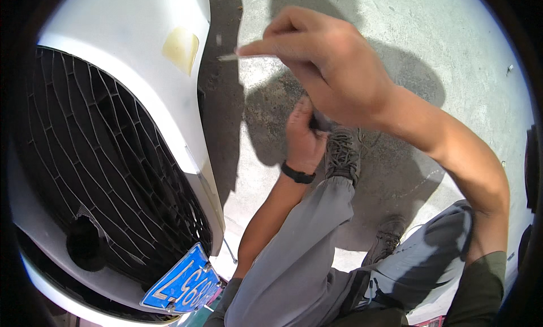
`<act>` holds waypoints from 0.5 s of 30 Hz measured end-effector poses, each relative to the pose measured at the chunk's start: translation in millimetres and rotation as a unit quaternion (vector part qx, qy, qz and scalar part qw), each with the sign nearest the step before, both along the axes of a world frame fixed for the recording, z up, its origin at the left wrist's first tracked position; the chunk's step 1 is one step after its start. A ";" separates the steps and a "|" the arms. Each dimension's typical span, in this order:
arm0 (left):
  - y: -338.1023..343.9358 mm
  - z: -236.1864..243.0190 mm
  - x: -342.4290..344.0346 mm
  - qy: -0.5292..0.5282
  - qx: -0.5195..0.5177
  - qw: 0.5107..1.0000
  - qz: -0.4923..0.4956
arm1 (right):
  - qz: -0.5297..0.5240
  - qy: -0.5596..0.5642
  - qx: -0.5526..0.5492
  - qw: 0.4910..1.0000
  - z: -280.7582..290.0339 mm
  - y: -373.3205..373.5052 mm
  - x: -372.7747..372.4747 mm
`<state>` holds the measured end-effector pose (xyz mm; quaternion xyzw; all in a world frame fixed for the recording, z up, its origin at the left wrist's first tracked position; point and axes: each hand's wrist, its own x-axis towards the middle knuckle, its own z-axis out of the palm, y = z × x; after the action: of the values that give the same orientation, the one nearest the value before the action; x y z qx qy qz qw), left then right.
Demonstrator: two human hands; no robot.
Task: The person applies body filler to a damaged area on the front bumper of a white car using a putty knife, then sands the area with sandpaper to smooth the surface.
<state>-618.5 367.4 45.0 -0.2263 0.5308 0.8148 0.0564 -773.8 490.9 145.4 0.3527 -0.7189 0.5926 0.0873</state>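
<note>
My right hand [334, 61] is raised over the ground, blurred by motion. Its index finger points left toward the car, and a thin pale strip [228, 58] juts out at the fingertips, too smeared to name. Below it my left hand [304, 140], with a black band on the wrist, is closed on a small dark thing [320, 123], mostly hidden by the fingers and the right hand. Left of both hands is the white car bumper [150, 78], which bears a yellowish, smooth-looking patch [181, 49] near its edge. Neither hand touches the bumper.
A black mesh grille [107, 135] and a blue licence plate [180, 283] sit on the car's front at left. My lace-up shoes [342, 152] stand on the grey concrete floor [475, 61]. My legs in grey trousers [300, 253] are bent close to the bumper.
</note>
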 end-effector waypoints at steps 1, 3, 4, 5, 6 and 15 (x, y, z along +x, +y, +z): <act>-4.1 10.8 -5.1 -0.067 0.200 0.971 0.112 | 0.020 0.059 0.016 0.998 -1.6 11.0 3.6; -1.8 32.6 -8.0 0.003 0.168 0.978 0.123 | 0.091 0.123 0.022 0.988 -3.8 27.8 16.7; -1.7 44.1 -7.0 0.021 0.137 0.981 0.139 | 0.159 0.107 0.020 0.981 -6.0 34.6 23.9; -3.5 52.1 -8.8 0.057 -0.045 0.996 0.047 | 0.162 0.120 0.026 0.979 -8.8 41.0 31.9; -5.1 58.8 -9.1 0.092 -0.232 0.968 -0.017 | 0.171 0.160 0.032 0.972 -13.6 46.9 37.8; -30.3 41.8 27.3 -0.049 0.261 0.941 0.209 | 0.053 0.018 0.158 0.986 -80.6 41.1 22.0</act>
<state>-591.2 337.1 86.8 -0.3489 0.2369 0.9061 -0.0323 -751.8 532.0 64.8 0.4104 -0.7818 0.4694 0.0117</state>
